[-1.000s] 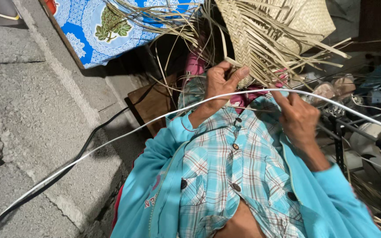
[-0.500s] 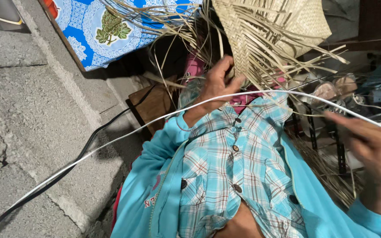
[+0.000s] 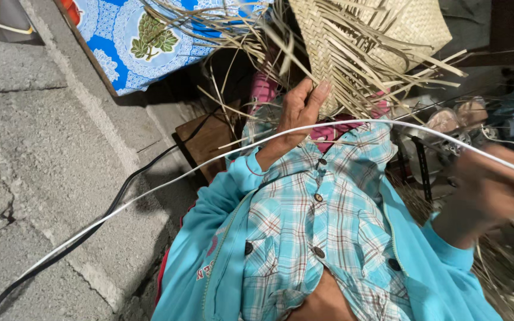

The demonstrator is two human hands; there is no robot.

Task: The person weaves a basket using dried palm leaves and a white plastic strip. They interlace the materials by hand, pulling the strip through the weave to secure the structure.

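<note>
Straw strips hang loose from the woven mat [image 3: 352, 47] held up before us, above our checked shirt [image 3: 322, 220]. Our left hand [image 3: 301, 110] presses against the mat's lower edge, fingers together and curled around the strips there. Our right hand [image 3: 489, 190] is off to the side, well apart from the mat and blurred, so we cannot tell how its fingers stand. A white cord [image 3: 150, 193] crosses in front of us.

Home weaving corner, rough concrete floor [image 3: 43, 148], straw strips [image 3: 209, 24] (loose, scattered), patterned blue cloth [image 3: 144, 41]
</note>
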